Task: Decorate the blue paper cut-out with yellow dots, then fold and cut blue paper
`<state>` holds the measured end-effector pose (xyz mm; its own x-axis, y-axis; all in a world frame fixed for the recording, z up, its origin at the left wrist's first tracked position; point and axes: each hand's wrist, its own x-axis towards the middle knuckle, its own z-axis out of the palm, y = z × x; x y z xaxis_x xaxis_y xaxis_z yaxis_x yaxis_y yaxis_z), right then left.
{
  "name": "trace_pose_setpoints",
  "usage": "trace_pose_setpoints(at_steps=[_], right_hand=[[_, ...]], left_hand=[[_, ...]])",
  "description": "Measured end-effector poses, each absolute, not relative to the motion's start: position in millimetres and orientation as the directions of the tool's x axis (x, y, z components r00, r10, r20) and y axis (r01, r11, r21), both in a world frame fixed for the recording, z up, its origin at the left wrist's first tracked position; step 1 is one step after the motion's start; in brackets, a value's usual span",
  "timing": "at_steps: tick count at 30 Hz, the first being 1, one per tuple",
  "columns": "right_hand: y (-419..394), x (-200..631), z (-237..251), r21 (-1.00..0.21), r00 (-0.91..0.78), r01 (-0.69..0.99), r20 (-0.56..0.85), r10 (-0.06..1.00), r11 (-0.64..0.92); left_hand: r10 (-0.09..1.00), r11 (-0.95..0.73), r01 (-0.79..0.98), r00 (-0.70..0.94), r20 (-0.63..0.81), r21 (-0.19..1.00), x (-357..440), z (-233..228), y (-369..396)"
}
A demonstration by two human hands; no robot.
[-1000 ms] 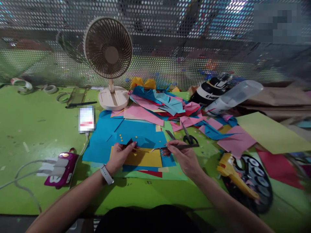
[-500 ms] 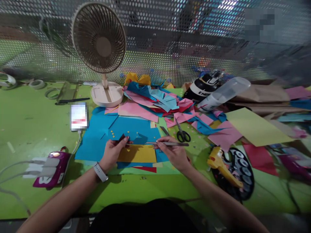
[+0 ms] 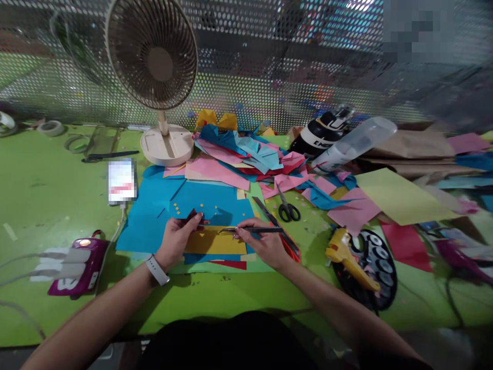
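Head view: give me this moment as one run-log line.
left hand: pinching dark paper piece | right hand: holding tweezers, tips leftward | under: yellow sheet | scissors: untouched

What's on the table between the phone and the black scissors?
Head view: blue paper sheets lie between the phone and black scissors, with tiny yellow bits on them.

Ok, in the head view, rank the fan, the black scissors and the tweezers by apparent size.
1. Fan, clearly largest.
2. Tweezers and black scissors look similar; the hand hides part of the tweezers, so I won't rank them.
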<state>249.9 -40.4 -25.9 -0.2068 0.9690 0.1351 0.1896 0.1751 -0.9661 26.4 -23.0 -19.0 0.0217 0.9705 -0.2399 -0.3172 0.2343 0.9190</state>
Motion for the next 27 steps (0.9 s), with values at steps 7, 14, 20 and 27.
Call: trace_pose_setpoints(at_steps=[7, 14, 20, 27], right_hand=[[-39.8, 244.7, -27.5, -0.953, -0.240, 0.237, 0.130, 0.962, 0.188], [-42.3, 245.5, -29.5, -0.884, -0.307, 0.321, 0.243, 0.920, 0.341], [-43.1, 243.7, -24.2, -0.765, -0.356, 0.405, 0.373, 0.857, 0.501], [-43.2, 242.5, -24.1, -0.713, -0.359, 0.404, 0.452, 0.816, 0.573]], left_hand=[[0.967, 0.250, -0.313, 0.034, -0.252, 0.916, 26.5, -18.4, -23.9], [0.971, 0.235, -0.301, 0.024, -0.239, 0.924, 26.6, -17.7, -23.4], [0.975, 0.218, -0.266, 0.019, -0.221, 0.939, 26.9, -14.6, -23.8], [0.974, 0.223, -0.250, 0.030, -0.223, 0.942, 26.7, -12.7, -23.8]])
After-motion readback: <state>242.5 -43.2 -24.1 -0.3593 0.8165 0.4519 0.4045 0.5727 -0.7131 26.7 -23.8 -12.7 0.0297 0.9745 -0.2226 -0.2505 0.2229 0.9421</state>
